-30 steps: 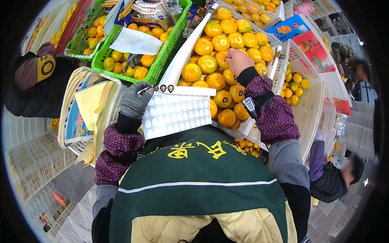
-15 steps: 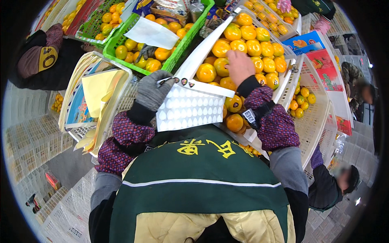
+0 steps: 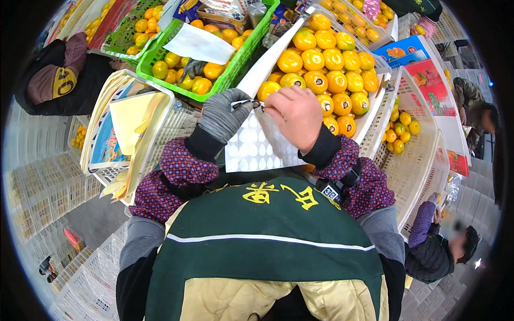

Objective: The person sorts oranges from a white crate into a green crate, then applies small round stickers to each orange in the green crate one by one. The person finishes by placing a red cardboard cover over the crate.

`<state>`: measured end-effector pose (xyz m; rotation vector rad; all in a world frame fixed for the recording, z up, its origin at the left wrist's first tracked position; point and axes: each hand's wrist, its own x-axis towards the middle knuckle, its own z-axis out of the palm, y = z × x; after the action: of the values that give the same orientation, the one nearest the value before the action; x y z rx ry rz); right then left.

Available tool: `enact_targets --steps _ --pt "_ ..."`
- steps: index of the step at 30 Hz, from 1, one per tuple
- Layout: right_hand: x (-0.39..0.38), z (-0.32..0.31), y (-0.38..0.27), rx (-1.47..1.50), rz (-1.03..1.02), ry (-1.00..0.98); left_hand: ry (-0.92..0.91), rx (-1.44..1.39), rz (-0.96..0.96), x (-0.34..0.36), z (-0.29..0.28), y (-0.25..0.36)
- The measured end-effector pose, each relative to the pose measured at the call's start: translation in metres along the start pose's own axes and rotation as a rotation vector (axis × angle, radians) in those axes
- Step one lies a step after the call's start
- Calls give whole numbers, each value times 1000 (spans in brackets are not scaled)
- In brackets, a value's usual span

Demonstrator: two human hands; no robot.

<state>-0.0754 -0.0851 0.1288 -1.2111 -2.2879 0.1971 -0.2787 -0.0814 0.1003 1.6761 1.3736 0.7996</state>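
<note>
My left hand point(image 3: 222, 116), in a grey knit glove, is closed on the upper left corner of a white sticker sheet point(image 3: 259, 145) marked with rows of pale drop-shaped spots. At the sheet's top edge, the bare fingertips of my right hand point(image 3: 297, 116) pinch at a small dark sticker point(image 3: 256, 104), partly hidden by the fingers. Just beyond both hands, orange mandarins point(image 3: 333, 59) lie in rows in a tilted white tray; several carry small dark stickers.
A green crate point(image 3: 214, 88) of fruit with a paper sheet on top stands at the far left. Left of me is a white basket point(image 3: 174, 120) of papers. White crates point(image 3: 412, 160) with fruit stand at the right. Other people point(image 3: 439, 251) are around.
My right hand has left the mandarins and come back left to the top edge of the sticker sheet. My left hand and the sheet have shifted slightly to the right.
</note>
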Motion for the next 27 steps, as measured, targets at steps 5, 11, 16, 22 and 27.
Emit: enact_targets --steps 5,11,16,22,27 --pt "-7 -11 25 397 168 26 -79 93 -148 0 -12 -8" --pt "-35 -11 123 568 513 -282 109 60 -229 -25 -113 -45" --pt "-62 24 113 73 382 -448 111 96 -290 -59 -133 -61" --pt "-29 8 105 218 459 -338 127 -110 -352 -62 -114 -42" --pt "9 66 96 362 275 -327 69 3 -266 -46 -96 -27"
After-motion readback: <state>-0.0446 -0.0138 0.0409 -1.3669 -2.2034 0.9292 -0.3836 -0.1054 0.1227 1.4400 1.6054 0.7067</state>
